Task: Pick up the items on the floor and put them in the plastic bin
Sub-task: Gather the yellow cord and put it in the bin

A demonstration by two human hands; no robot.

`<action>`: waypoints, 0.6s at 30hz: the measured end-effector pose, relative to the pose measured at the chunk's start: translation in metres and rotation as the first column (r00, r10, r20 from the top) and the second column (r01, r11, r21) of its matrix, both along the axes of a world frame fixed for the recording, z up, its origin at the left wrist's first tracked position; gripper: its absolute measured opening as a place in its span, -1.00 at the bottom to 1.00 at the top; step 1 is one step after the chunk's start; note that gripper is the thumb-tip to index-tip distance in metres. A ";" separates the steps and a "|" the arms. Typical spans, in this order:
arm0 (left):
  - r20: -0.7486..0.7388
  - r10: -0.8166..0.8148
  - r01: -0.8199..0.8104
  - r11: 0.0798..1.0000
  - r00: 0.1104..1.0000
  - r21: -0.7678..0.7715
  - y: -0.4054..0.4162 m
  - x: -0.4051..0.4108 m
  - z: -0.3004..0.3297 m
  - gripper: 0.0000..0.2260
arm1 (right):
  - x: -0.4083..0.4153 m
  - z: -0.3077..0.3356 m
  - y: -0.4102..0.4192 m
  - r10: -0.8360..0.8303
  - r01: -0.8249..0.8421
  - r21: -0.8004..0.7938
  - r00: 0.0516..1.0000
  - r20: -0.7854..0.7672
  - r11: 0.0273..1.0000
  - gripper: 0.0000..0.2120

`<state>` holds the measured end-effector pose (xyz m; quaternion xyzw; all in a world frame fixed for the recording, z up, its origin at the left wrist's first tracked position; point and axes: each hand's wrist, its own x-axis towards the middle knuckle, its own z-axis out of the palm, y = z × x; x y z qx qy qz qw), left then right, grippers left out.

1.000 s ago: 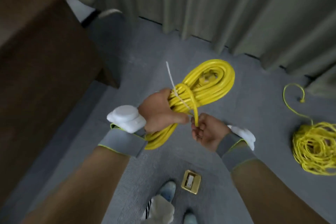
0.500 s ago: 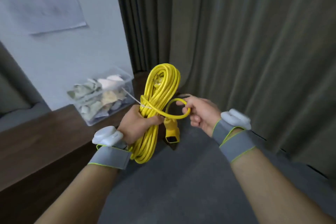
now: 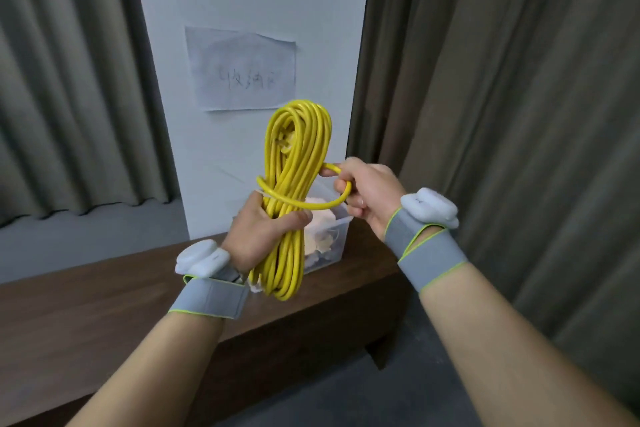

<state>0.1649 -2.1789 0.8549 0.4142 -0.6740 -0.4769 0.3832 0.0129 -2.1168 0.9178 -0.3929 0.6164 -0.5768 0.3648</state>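
A coiled yellow cable (image 3: 294,163) stands upright in front of me, held in the air. My left hand (image 3: 263,229) grips the bundle around its middle. My right hand (image 3: 367,194) holds the loose end of the same cable, which loops once around the bundle. Behind the coil sits the clear plastic bin (image 3: 337,246) on a dark wooden bench (image 3: 114,298); light-coloured items show inside it. The coil and my left hand hide most of the bin.
A sheet of paper (image 3: 242,69) with handwriting hangs on the white wall above the bin. Grey-green curtains (image 3: 512,114) hang on both sides. Grey carpet floor (image 3: 363,395) lies below the bench at the lower right.
The view swung up from the floor to the wall and bench. The bin now sits directly behind the coil. My right hand has drawn the loose end round the bundle; the plug no longer shows.
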 end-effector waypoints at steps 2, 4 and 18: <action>-0.027 0.019 -0.019 1.000 0.999 0.004 -0.026 0.007 0.001 -0.26 | 0.009 0.008 -0.025 0.025 -0.025 0.005 1.000 -0.005 1.000 -0.70; -0.061 0.007 -0.007 1.000 0.998 -0.003 -0.043 0.011 0.005 -0.26 | 0.011 0.014 -0.045 0.044 -0.044 0.008 0.999 -0.020 0.999 -0.69; 0.050 0.056 -0.055 0.998 0.997 -0.030 -0.149 0.020 0.002 -0.30 | 0.022 0.014 -0.157 -0.007 0.010 0.108 1.000 -0.027 0.994 -0.73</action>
